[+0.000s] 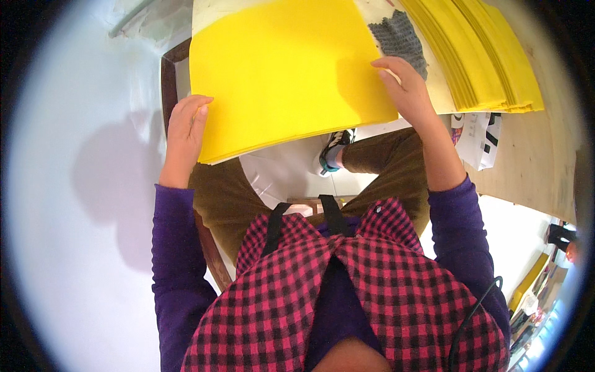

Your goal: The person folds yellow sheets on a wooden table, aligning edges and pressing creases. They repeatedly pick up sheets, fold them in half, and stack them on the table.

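Observation:
A broad stack of bright yellow sheets [279, 68] lies in front of me, its near edge reaching out over my lap. The sheets look like felt or thick paper; I cannot tell which. My left hand [187, 127] is at the stack's left edge, fingers stretched toward the top sheet and thumb beside them. At the right edge, my right hand [406, 90] rests with its index finger and thumb extended over the yellow surface. Neither hand visibly grips a sheet. The other fingers of my right hand are partly hidden.
More yellow sheets [477, 56] lie folded or layered at the right on the wooden table [539, 149]. A grey crinkled cloth [400, 40] sits between the stacks. Below the table edge hangs a white printed bag [480, 142]. A white wall [68, 186] stands close on the left.

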A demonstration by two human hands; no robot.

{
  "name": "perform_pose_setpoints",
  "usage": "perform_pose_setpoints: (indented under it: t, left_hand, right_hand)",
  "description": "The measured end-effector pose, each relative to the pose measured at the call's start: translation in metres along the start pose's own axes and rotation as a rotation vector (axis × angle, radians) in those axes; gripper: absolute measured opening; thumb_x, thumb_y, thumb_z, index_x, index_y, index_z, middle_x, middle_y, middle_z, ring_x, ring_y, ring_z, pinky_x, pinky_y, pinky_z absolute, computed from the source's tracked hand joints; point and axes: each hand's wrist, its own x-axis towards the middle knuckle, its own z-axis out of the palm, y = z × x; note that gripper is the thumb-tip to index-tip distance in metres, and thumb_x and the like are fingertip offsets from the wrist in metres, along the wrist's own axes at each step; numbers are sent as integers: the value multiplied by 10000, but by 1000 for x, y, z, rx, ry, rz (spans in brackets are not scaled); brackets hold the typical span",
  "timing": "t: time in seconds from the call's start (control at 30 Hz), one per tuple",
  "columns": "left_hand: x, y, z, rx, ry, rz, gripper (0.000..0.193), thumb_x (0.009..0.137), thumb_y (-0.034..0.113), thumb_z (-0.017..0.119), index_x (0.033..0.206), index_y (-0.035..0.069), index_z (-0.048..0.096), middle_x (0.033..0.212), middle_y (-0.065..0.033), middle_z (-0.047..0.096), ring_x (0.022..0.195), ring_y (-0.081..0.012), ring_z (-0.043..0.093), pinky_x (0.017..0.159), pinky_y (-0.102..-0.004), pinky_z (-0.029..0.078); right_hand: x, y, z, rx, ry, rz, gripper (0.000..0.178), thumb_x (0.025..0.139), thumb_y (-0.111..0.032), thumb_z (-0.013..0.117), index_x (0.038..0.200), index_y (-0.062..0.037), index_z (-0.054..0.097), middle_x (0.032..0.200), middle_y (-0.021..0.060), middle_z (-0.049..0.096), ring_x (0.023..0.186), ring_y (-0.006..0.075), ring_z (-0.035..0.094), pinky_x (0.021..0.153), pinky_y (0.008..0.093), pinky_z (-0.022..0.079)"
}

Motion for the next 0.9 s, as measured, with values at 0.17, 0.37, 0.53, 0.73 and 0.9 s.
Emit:
perform_pose_setpoints:
  t: [0.17, 0.37, 0.53, 0.73, 0.9]
  left_hand:
    - [3, 31, -3, -33, -12, 47, 266, 977, 215, 507, 1123, 28, 627, 1179, -158, 597, 1144, -308, 530, 999, -370, 392]
    - [30, 77, 28, -147, -95, 183, 278, 966, 200, 521, 1180, 46, 609, 1240, -163, 577, 1189, -312, 515, 1023, -381, 383]
    - [46, 109, 61, -205, -194, 206, 312, 988, 205, 474, 1233, 46, 582, 1330, -156, 538, 1289, -310, 454, 1079, -388, 331]
    - [55, 129, 89, -201, -262, 258, 341, 984, 205, 484, 1285, 58, 545, 1376, -164, 497, 1339, -331, 397, 1111, -407, 294]
    - [56, 141, 108, -145, -298, 277, 365, 982, 230, 483, 1303, 61, 525, 1391, -179, 471, 1341, -356, 379, 1124, -435, 267]
  right_hand:
    - [-40, 3, -20, 136, 107, 186, 163, 907, -116, 587, 999, -13, 673, 977, 113, 675, 927, 218, 635, 850, 303, 476]
    - [-88, 5, -24, 291, 131, 568, 202, 951, -164, 572, 1033, -11, 675, 958, 44, 688, 908, 126, 618, 855, 263, 468]
    - [-101, 5, -14, 558, 213, 408, 384, 1020, -258, 444, 1294, -4, 533, 1268, 101, 585, 1202, 194, 514, 1033, 325, 375]
    - [-85, 3, 2, 502, 162, 264, 527, 1022, -358, 397, 1399, 11, 411, 1427, 177, 443, 1355, 270, 376, 1132, 369, 241]
    - [-80, 6, 7, 429, 81, 177, 557, 1021, -402, 356, 1408, -2, 387, 1433, 212, 419, 1388, 309, 322, 1171, 418, 138]
